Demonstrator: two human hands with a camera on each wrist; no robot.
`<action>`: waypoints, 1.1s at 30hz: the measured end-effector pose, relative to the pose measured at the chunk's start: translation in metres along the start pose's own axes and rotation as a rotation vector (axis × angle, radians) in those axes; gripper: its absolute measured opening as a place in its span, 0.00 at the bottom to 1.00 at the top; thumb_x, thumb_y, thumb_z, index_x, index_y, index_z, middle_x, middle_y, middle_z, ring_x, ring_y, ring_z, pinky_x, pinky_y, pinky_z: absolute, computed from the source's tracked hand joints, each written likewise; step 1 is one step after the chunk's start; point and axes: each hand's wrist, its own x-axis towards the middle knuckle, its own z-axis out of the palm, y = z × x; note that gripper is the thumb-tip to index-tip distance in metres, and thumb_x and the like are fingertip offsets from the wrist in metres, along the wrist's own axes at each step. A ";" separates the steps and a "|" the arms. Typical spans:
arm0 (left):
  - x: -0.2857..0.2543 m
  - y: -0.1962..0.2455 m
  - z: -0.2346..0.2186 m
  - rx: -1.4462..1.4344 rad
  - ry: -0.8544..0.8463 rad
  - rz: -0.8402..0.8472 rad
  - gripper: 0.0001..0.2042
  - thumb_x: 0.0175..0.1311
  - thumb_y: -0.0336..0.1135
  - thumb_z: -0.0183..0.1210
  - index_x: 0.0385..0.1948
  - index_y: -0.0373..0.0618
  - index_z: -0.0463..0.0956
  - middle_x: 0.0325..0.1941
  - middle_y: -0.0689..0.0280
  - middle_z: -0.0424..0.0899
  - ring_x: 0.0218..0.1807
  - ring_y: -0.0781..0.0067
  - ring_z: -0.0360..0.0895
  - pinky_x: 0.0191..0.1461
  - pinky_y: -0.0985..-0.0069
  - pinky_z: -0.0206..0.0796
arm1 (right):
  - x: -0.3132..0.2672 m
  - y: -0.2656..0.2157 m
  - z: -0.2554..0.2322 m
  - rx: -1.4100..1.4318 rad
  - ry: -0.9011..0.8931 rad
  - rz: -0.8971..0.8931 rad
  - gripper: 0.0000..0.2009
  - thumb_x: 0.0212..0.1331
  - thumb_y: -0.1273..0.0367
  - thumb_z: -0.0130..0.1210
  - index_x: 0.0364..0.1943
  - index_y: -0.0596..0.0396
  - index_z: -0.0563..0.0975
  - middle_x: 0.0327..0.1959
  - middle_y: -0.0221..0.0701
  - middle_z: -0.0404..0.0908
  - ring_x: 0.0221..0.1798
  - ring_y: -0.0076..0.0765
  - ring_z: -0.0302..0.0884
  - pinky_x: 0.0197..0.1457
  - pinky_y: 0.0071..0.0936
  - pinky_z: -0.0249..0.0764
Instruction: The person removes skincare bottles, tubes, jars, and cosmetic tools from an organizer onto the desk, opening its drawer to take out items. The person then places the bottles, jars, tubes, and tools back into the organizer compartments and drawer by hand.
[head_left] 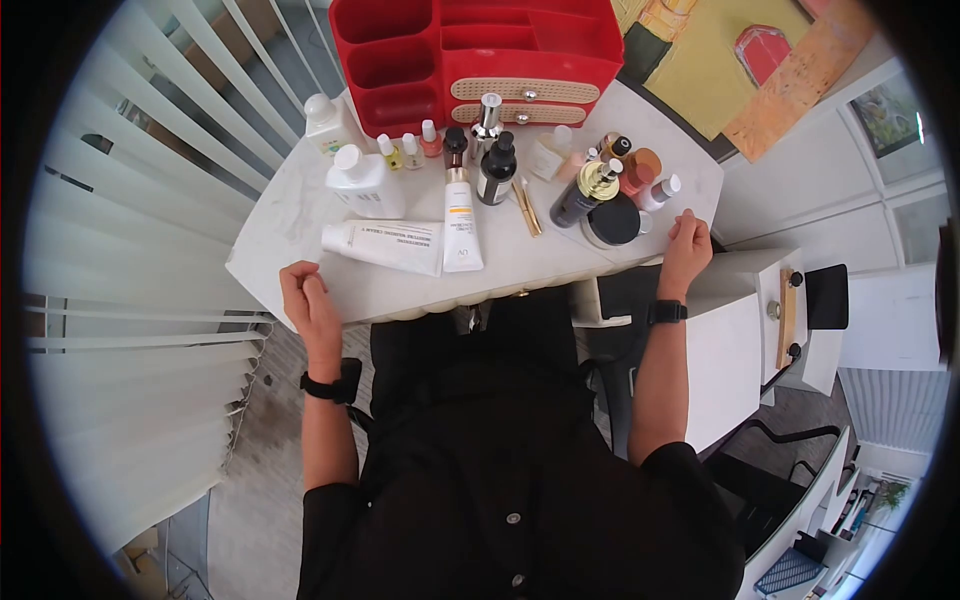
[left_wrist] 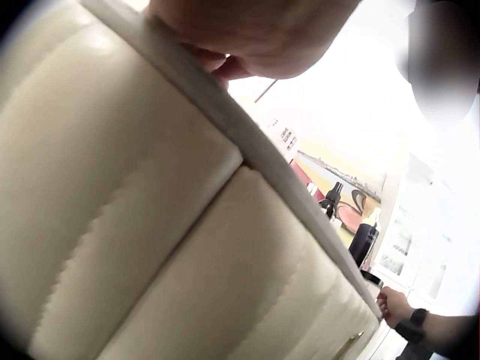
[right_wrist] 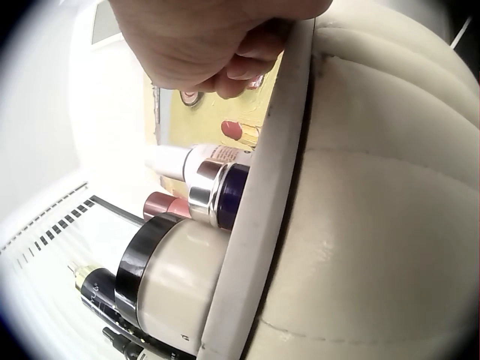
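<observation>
Saw the left hand (head_left: 313,312) at the worktop's (head_left: 375,292) eight o'clock edge, the right hand (head_left: 686,248) near four, both loosely curled, pinching nothing visible. Found the large white tube (head_left: 385,243) lying towards eight, the black-lidded jar (head_left: 612,219) upright towards three. Judged the tube soft, best held mid-body; the jar stiff, heavier, perhaps slippery, best gripped round its sides.

Bottles (head_left: 496,178) — before the organizer (head_left: 441,62)
</observation>
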 end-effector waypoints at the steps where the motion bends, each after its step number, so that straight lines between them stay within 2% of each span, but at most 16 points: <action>1: 0.002 0.000 -0.002 -0.059 0.001 -0.010 0.08 0.71 0.22 0.44 0.42 0.38 0.73 0.29 0.70 0.70 0.31 0.82 0.63 0.38 0.80 0.59 | 0.000 0.000 0.000 0.004 0.003 -0.004 0.15 0.71 0.64 0.59 0.26 0.58 0.79 0.19 0.22 0.74 0.24 0.14 0.66 0.30 0.17 0.61; 13: 0.020 0.101 -0.021 -0.123 0.080 0.155 0.07 0.74 0.22 0.48 0.44 0.38 0.75 0.30 0.71 0.70 0.31 0.84 0.64 0.38 0.82 0.59 | -0.006 -0.001 -0.001 -0.039 -0.018 -0.030 0.16 0.71 0.64 0.58 0.27 0.60 0.79 0.19 0.24 0.75 0.25 0.17 0.69 0.31 0.19 0.65; 17: 0.028 0.169 -0.045 -0.181 0.135 0.407 0.10 0.70 0.25 0.45 0.45 0.37 0.75 0.27 0.71 0.66 0.29 0.81 0.59 0.35 0.82 0.52 | -0.001 0.000 -0.001 -0.088 -0.023 -0.037 0.16 0.71 0.64 0.58 0.27 0.60 0.79 0.19 0.24 0.75 0.24 0.17 0.69 0.31 0.20 0.65; 19: 0.038 0.204 -0.059 -0.368 0.019 0.481 0.15 0.68 0.31 0.43 0.48 0.36 0.75 0.25 0.69 0.65 0.27 0.79 0.57 0.33 0.79 0.49 | -0.001 0.002 -0.002 -0.065 -0.019 -0.042 0.16 0.72 0.64 0.57 0.26 0.60 0.78 0.19 0.24 0.74 0.23 0.17 0.67 0.29 0.20 0.63; 20: 0.038 0.219 -0.061 -0.393 0.045 0.483 0.24 0.66 0.42 0.43 0.54 0.32 0.73 0.26 0.66 0.66 0.27 0.76 0.56 0.33 0.75 0.50 | -0.002 -0.002 -0.004 -0.062 -0.029 -0.044 0.16 0.72 0.64 0.57 0.26 0.60 0.78 0.19 0.24 0.74 0.23 0.17 0.67 0.29 0.20 0.63; 21: 0.043 0.238 -0.062 -0.283 0.007 0.654 0.34 0.66 0.54 0.48 0.60 0.26 0.68 0.25 0.64 0.71 0.24 0.81 0.60 0.29 0.79 0.49 | -0.003 -0.010 -0.007 0.005 -0.008 -0.007 0.16 0.72 0.64 0.58 0.26 0.59 0.78 0.19 0.24 0.74 0.23 0.16 0.66 0.28 0.19 0.61; 22: 0.044 0.252 -0.068 -0.252 -0.085 0.685 0.38 0.64 0.59 0.48 0.61 0.28 0.68 0.28 0.64 0.70 0.26 0.79 0.58 0.31 0.76 0.49 | -0.004 -0.021 -0.007 0.075 0.010 0.028 0.16 0.72 0.64 0.58 0.25 0.58 0.78 0.19 0.23 0.73 0.22 0.16 0.65 0.26 0.18 0.60; 23: 0.043 0.264 -0.072 -0.220 -0.175 0.713 0.41 0.61 0.65 0.48 0.62 0.30 0.69 0.32 0.64 0.68 0.27 0.76 0.57 0.34 0.73 0.49 | -0.003 -0.036 -0.009 0.052 -0.004 -0.083 0.16 0.73 0.65 0.56 0.25 0.57 0.77 0.19 0.22 0.73 0.21 0.14 0.63 0.25 0.17 0.57; 25: 0.035 0.281 -0.064 -0.349 -0.220 0.692 0.44 0.59 0.69 0.52 0.62 0.31 0.69 0.34 0.63 0.69 0.29 0.75 0.57 0.34 0.72 0.49 | -0.007 -0.104 -0.004 0.061 -0.059 -0.176 0.16 0.74 0.65 0.55 0.27 0.58 0.78 0.19 0.23 0.74 0.22 0.14 0.64 0.24 0.17 0.58; 26: 0.034 0.281 -0.064 -0.347 -0.220 0.679 0.44 0.59 0.69 0.52 0.62 0.31 0.69 0.34 0.63 0.69 0.29 0.75 0.57 0.34 0.72 0.49 | -0.012 -0.146 -0.002 0.042 -0.108 -0.214 0.15 0.75 0.65 0.55 0.30 0.59 0.80 0.19 0.24 0.75 0.22 0.14 0.65 0.23 0.16 0.58; 27: 0.031 0.280 -0.064 -0.350 -0.245 0.687 0.44 0.59 0.69 0.52 0.62 0.31 0.69 0.34 0.63 0.69 0.29 0.75 0.57 0.34 0.72 0.49 | -0.007 -0.174 -0.005 0.091 -0.237 -0.286 0.15 0.76 0.63 0.51 0.42 0.62 0.83 0.25 0.30 0.79 0.23 0.17 0.69 0.22 0.16 0.61; 28: 0.023 0.274 -0.065 -0.352 -0.278 0.659 0.44 0.59 0.69 0.52 0.62 0.31 0.69 0.34 0.63 0.69 0.29 0.75 0.57 0.34 0.72 0.49 | -0.023 -0.239 0.005 0.305 -0.518 -0.430 0.23 0.77 0.57 0.47 0.57 0.67 0.79 0.33 0.39 0.84 0.25 0.22 0.73 0.23 0.17 0.67; 29: 0.021 0.270 -0.067 -0.354 -0.302 0.662 0.44 0.58 0.69 0.52 0.62 0.31 0.69 0.35 0.63 0.69 0.29 0.75 0.57 0.34 0.72 0.49 | -0.024 -0.265 0.006 0.277 -0.654 -0.451 0.33 0.75 0.50 0.46 0.66 0.71 0.70 0.44 0.49 0.85 0.31 0.28 0.80 0.25 0.19 0.72; 30: 0.020 0.265 -0.069 -0.355 -0.323 0.666 0.44 0.58 0.70 0.52 0.61 0.31 0.69 0.35 0.63 0.69 0.29 0.74 0.57 0.34 0.72 0.49 | -0.028 -0.285 0.013 0.245 -0.809 -0.668 0.40 0.72 0.45 0.47 0.72 0.69 0.65 0.56 0.54 0.81 0.31 0.27 0.76 0.29 0.20 0.70; 31: 0.017 0.261 -0.073 -0.355 -0.342 0.670 0.45 0.58 0.70 0.52 0.61 0.31 0.69 0.35 0.63 0.69 0.29 0.74 0.57 0.34 0.72 0.49 | -0.032 -0.300 0.020 0.222 -0.885 -0.725 0.52 0.64 0.31 0.47 0.73 0.70 0.62 0.59 0.58 0.79 0.32 0.28 0.77 0.30 0.20 0.71; 33: 0.017 0.255 -0.082 -0.348 -0.372 0.697 0.45 0.58 0.70 0.52 0.61 0.31 0.69 0.35 0.63 0.69 0.30 0.74 0.57 0.34 0.72 0.49 | -0.046 -0.333 0.040 0.207 -0.919 -0.856 0.56 0.57 0.25 0.48 0.67 0.70 0.69 0.56 0.56 0.81 0.31 0.28 0.77 0.31 0.19 0.71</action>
